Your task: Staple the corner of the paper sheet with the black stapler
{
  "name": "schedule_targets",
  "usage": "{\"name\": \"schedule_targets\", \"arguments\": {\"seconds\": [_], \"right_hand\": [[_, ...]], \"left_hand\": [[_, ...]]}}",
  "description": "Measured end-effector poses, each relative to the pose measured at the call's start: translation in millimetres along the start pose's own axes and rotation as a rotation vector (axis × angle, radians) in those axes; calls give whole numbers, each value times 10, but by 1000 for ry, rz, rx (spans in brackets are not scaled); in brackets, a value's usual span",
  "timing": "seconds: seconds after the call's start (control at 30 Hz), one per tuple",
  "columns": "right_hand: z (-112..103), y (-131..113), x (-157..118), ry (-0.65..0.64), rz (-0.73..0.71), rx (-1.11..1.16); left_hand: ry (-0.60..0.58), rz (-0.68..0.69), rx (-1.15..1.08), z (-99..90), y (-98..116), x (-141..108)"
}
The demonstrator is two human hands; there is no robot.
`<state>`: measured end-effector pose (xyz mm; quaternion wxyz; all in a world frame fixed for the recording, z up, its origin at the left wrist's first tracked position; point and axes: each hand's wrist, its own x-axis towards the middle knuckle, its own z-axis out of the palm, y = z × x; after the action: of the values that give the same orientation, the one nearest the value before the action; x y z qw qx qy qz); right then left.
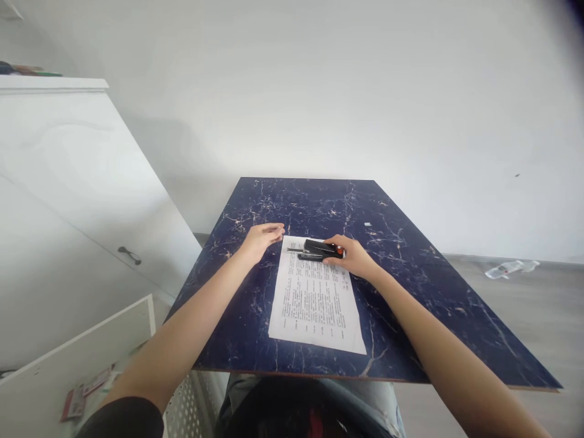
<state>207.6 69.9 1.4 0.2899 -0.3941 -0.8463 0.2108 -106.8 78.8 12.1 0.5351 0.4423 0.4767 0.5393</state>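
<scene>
My right hand [350,255] is wrapped around the back end of a black stapler [314,248], which lies over the upper part of a printed paper sheet [314,304]. From the stapler's left end a thin metal rod sticks out, and there is a gap between its top and its base. An orange spot shows by my right fingers. Just left of the sheet's top corner, my left hand [262,240] hovers with its fingertips pressed together. Whatever they may hold is too small to make out.
The dark blue marbled table [283,201] stands against a white wall. A small white piece [367,224] lies beyond my right hand. On the left are a white cabinet [82,182] and an open drawer [150,310]. A clear plastic bottle [506,269] lies on the floor at right.
</scene>
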Motion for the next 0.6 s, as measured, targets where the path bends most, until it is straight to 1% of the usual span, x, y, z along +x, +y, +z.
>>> {"name": "schedule_targets", "arguments": {"seconds": [0.07, 0.17, 0.27, 0.33, 0.43, 0.53, 0.6], "right_hand": [[1, -1, 0, -2, -5, 3], [0, -4, -1, -6, -10, 1], [-2, -11, -2, -8, -6, -12], [-2, -7, -4, -7, -5, -18], [5, 12, -9, -2, -10, -16], [11, 21, -10, -3, -10, -16], [8, 11, -9, -4, -9, -16]], "left_hand": [[-40, 92, 163, 78, -20, -109], [-91, 295, 478, 147, -55, -218], [-166, 452, 690, 198, -63, -278], [-208, 503, 794, 232, -58, -305], [-264, 535, 918, 273, -68, -325], [-322, 552, 949, 290, -105, -314], [-338, 559, 943, 290, -130, -292]]}}
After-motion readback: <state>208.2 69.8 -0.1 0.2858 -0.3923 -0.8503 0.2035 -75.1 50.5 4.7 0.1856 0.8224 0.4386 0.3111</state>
